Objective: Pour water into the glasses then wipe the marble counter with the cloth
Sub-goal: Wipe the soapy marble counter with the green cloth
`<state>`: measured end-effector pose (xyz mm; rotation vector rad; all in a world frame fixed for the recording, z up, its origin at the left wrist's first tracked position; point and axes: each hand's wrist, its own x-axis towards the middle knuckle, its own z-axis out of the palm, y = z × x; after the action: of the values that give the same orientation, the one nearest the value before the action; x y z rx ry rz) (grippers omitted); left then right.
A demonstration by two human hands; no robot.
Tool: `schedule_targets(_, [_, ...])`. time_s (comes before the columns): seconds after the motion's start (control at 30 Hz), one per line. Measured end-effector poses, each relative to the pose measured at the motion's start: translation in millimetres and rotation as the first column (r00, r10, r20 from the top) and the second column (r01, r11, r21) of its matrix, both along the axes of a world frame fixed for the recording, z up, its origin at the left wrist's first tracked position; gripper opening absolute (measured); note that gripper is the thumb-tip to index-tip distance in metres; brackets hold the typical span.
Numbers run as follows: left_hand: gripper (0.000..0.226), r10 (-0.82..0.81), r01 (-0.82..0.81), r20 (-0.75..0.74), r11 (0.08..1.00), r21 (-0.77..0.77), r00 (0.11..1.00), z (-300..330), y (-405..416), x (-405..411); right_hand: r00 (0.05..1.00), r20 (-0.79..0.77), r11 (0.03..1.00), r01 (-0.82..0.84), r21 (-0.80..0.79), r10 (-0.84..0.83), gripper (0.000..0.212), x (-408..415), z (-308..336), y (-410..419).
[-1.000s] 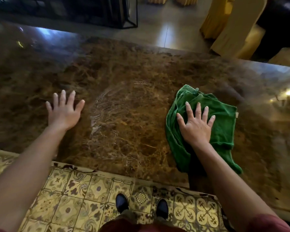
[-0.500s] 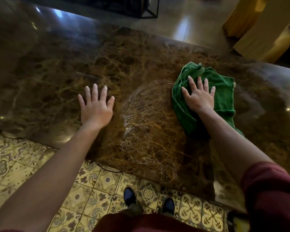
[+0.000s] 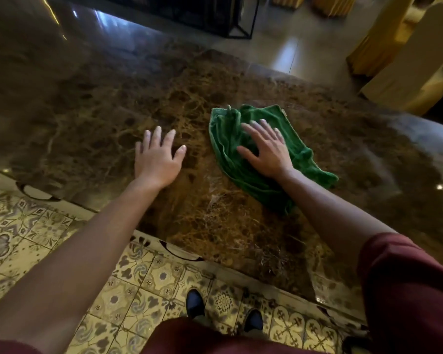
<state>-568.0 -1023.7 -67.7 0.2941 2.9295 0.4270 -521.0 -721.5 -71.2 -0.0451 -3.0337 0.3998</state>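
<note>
A crumpled green cloth lies on the brown marble counter right of centre. My right hand presses flat on the cloth with fingers spread. My left hand rests flat on the bare marble just left of the cloth, fingers apart, holding nothing. Faint wet streaks show on the marble below the cloth. No glasses or water container are in view.
The counter's near edge runs diagonally over a patterned tile floor, where my dark shoes stand. Beyond the far edge are a black metal frame and yellow-draped furniture.
My right hand slid the cloth left across the marble, ending close to my left hand. The left hand stayed flat on the counter. The view shifted left.
</note>
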Motion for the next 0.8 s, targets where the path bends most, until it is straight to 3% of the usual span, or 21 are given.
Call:
schedule_targets(0.07, [0.072,0.029,-0.032,-0.043,0.997,-0.070,0.999,-1.7,-29.4,-3.1,0.962,-0.037,0.958,0.265,-0.106,-0.270,0.068,-3.8,7.4,-3.4])
schedule_targets(0.13, [0.078,0.042,-0.047,-0.038,0.991,-0.123,0.998,-7.9,-47.0,-0.2,0.884,0.086,0.850,0.465,-0.247,-0.459,0.066,-18.7,21.7,-16.7])
schedule_targets(0.2, [0.079,0.027,-0.032,-0.036,0.990,-0.135,0.999,-13.9,-49.9,2.5,0.816,0.256,0.761,0.577,-0.297,-0.518,0.065,-40.2,31.7,-33.9])
schedule_targets(0.27, [0.079,0.031,-0.038,-0.055,0.990,-0.139,0.998,-15.7,-47.6,3.1,0.786,0.317,0.771,0.604,-0.204,-0.531,0.067,-59.7,26.8,-51.3])
schedule_targets(0.37, [0.077,0.040,-0.052,-0.086,0.990,-0.134,0.995,-16.7,-46.6,1.0,0.863,0.242,0.890,0.456,0.004,-0.443,0.072,-74.8,7.3,-77.3])
schedule_targets(0.5, [0.070,0.048,-0.059,-0.096,0.992,-0.110,0.994,-16.7,-47.2,0.8,0.974,0.201,0.993,0.095,0.068,-0.107,0.072,-61.4,-3.6,-111.0])
schedule_targets(0.67, [0.061,0.067,-0.077,-0.119,0.994,-0.083,0.991,-17.4,-46.9,0.3,0.972,0.138,0.971,-0.209,0.115,0.192,0.070,13.3,-7.4,-126.0])
schedule_targets(0.8, [0.062,0.061,-0.069,-0.107,0.995,-0.073,0.992,-15.4,-47.5,0.5,0.862,0.124,0.859,-0.504,0.091,0.492,0.065,78.2,-2.1,-112.2])
